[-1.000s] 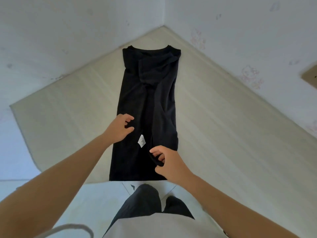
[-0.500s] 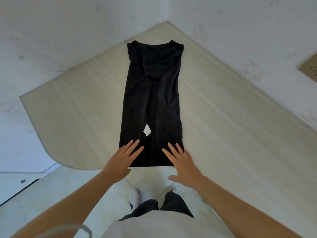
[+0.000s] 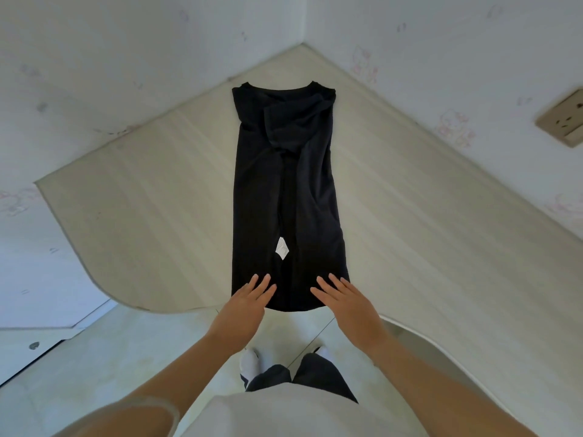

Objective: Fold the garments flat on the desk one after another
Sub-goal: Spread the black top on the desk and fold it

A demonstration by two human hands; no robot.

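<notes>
Both bare forearms extend forward from the bottom of the view and angle slightly inward. The left hand (image 3: 247,305) and the right hand (image 3: 348,305) sit palm-down, side by side but apart, at the near edge of the desk (image 3: 126,247), with fingers straight and slightly spread.

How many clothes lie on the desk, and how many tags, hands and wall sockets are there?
Black garment on the desk: 1
White tag: 1
Hands: 2 (left hand, right hand)
Wall socket: 1
Total: 5
</notes>
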